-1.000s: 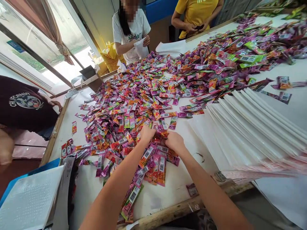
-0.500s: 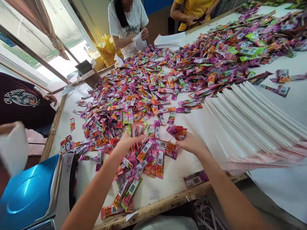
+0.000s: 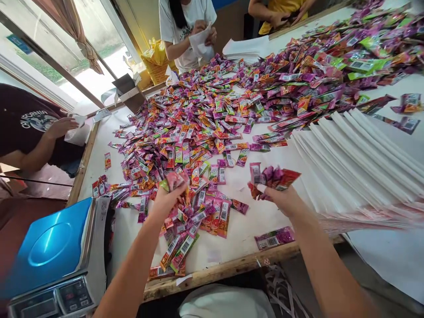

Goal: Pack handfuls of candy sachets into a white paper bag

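The dark T-shirt of the co-worker at left reads "CALIFORNIA" in pale, arched lettering. Sachets bear printed barcodes; their other print is too small to read. Markings on the electronic scale's keypad are illegible.

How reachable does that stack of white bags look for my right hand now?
Probably reachable, yes: the stack of white bags lies just beside your right hand, with nothing visible between them, though the sachets it holds would likely hinder grabbing one.

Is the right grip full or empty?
Full: the right grip holds a bunch of purple and red packets, their ends sticking out.
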The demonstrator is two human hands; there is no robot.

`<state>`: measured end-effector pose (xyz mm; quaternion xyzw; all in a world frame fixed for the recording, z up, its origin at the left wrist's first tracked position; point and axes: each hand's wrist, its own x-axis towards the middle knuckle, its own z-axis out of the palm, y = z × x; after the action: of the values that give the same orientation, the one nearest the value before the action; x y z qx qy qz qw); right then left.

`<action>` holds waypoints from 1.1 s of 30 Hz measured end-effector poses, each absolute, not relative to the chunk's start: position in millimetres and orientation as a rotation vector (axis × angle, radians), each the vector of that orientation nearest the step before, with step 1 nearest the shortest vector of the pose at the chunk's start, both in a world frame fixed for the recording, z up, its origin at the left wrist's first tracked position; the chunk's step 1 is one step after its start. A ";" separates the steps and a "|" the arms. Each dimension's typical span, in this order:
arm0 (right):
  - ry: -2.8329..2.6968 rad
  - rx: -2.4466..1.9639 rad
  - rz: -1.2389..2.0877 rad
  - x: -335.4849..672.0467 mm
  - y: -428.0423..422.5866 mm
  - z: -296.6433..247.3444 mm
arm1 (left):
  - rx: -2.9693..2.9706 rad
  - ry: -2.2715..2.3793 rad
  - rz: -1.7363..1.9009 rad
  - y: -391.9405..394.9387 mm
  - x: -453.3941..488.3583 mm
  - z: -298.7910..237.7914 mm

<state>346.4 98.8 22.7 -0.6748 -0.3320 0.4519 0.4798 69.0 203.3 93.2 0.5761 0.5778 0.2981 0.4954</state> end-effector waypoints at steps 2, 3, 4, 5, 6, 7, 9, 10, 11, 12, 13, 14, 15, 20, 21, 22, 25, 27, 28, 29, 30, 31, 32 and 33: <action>-0.851 -1.500 1.175 337.7 85.4 24.9 | 1.298 1.367 0.659 190.6 61.0 100.6; -0.959 -1.456 1.208 330.4 80.2 25.6 | 1.277 1.350 0.587 182.1 59.4 101.7; -1.109 -1.425 1.230 322.0 76.1 25.8 | 1.282 1.328 0.501 172.9 59.2 100.9; -1.293 -1.404 1.234 313.2 73.3 25.5 | 1.319 1.301 0.423 163.8 60.1 98.4; -1.497 -1.399 1.214 304.8 71.8 24.6 | 1.389 1.278 0.356 155.3 61.8 94.4; -1.707 -1.419 1.165 297.2 71.4 23.5 | 1.491 1.275 0.297 148.1 63.9 89.1; -2.081 -1.528 0.991 285.5 73.8 21.1 | 1.750 1.353 0.143 138.5 68.4 76.3; -2.223 -1.589 0.903 281.4 76.0 20.3 | 1.884 1.424 0.037 136.1 70.4 69.4; -2.325 -1.645 0.834 278.2 78.5 19.9 | 1.999 1.499 -0.086 135.1 72.0 62.8; -2.390 -1.693 0.784 275.8 81.0 19.9 | 2.084 1.563 -0.208 135.0 73.1 56.7; -2.431 -1.727 0.751 273.9 83.2 20.4 | 2.135 1.608 -0.302 135.5 73.8 51.5; -2.454 -1.752 0.731 272.4 84.9 21.1 | 2.162 1.634 -0.357 136.1 73.9 47.3; -2.464 -1.772 0.719 271.0 86.0 22.2 | 2.174 1.655 -0.366 136.5 73.5 44.3; -2.368 -1.776 0.757 271.1 78.3 28.8 | 2.105 1.617 0.053 134.8 58.9 49.8; -2.269 -1.742 0.782 274.0 74.4 29.6 | 2.085 1.577 0.201 134.9 53.6 55.4; -2.120 -1.689 0.833 278.1 70.2 30.1 | 2.059 1.533 0.346 135.7 48.1 62.3; -1.592 -1.541 1.000 295.1 59.5 29.4 | 1.840 1.554 0.727 142.7 36.2 86.8; -1.304 -1.568 1.047 305.1 57.8 28.2 | 1.624 1.645 0.848 149.9 37.5 98.6; -1.220 -1.601 1.037 308.0 59.1 27.9 | 1.567 1.665 0.858 153.8 41.8 101.0; -1.192 -1.625 1.020 309.1 61.9 27.8 | 1.574 1.657 0.833 157.6 48.3 100.4; -1.210 -1.643 1.005 308.5 65.9 28.0 | 1.648 1.632 0.770 161.6 56.5 96.9; -1.279 -1.671 0.979 306.3 70.8 28.1 | 1.772 1.617 0.680 165.8 65.6 90.9; -1.393 -1.724 0.940 303.1 76.3 28.1 | 1.923 1.622 0.555 170.2 74.9 83.1; -1.513 -1.813 0.888 299.2 82.0 27.8 | 2.076 1.650 0.407 174.7 83.6 74.4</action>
<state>299.2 82.0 27.8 -0.6846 -0.5711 0.3354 0.3045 83.6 174.7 74.4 0.7535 0.5990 0.1477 0.2272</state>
